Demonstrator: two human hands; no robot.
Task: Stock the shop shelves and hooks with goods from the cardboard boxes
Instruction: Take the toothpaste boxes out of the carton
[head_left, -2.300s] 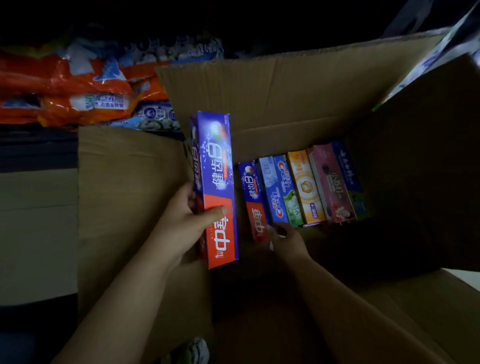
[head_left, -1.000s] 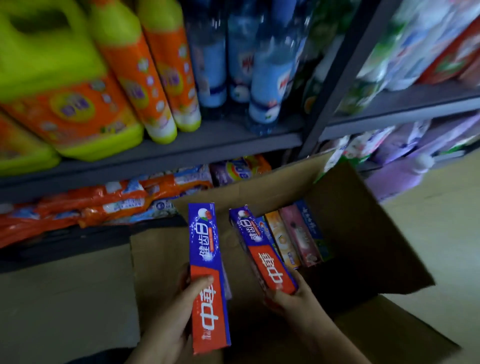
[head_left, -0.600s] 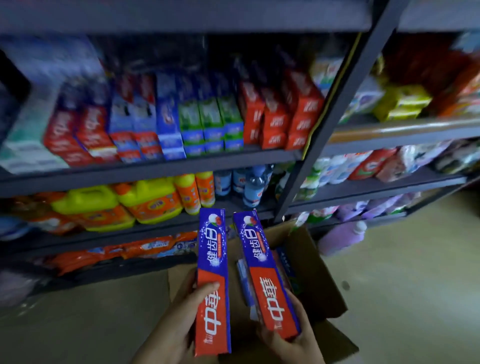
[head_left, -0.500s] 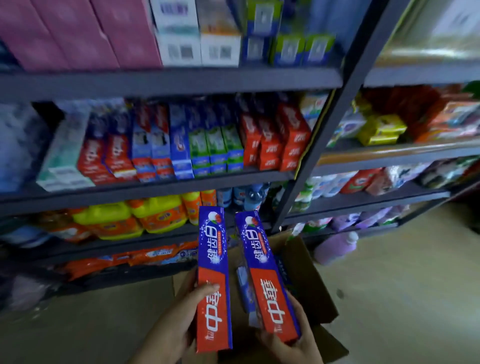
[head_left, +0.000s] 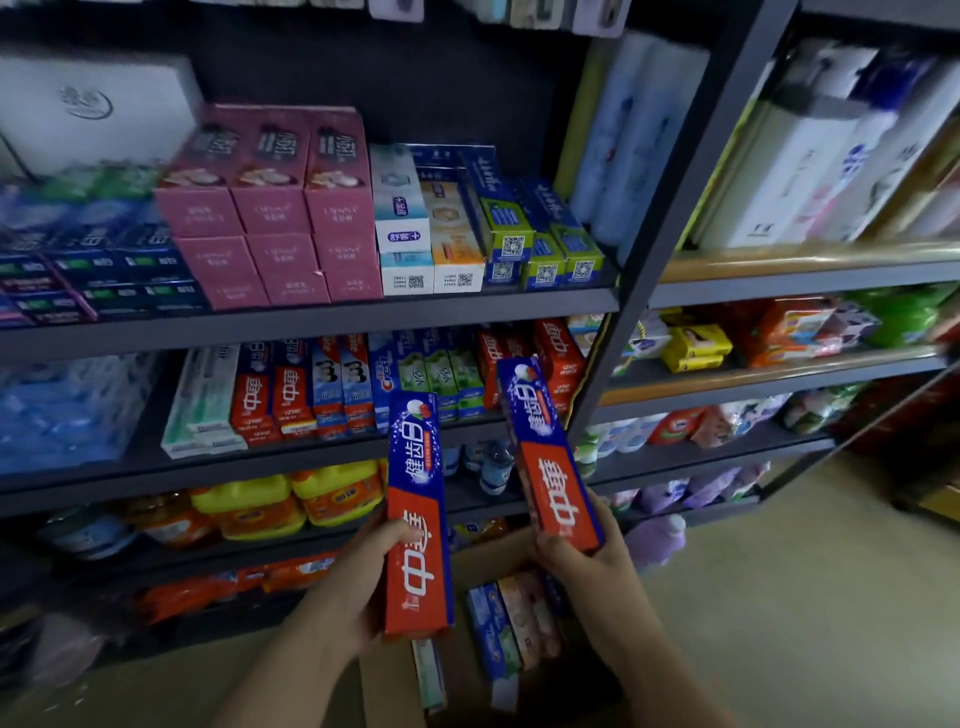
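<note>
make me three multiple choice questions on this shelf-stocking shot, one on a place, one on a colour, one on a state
1. Where do the pink boxes stand?
A. on the floor
B. on the shelf above the toothpaste row
C. inside the cardboard box

2. What colours is the toothpaste box in the left hand?
A. blue and red
B. green and white
C. all pink

3. What is the right hand doing?
A. hanging idle
B. pressing flat on a shelf
C. holding a toothpaste box

Answers:
1 B, they sit stacked on a shelf board over the toothpaste row.
2 A, the left toothpaste box is blue on top and red below.
3 C, its fingers wrap the lower end of the right toothpaste box.
</note>
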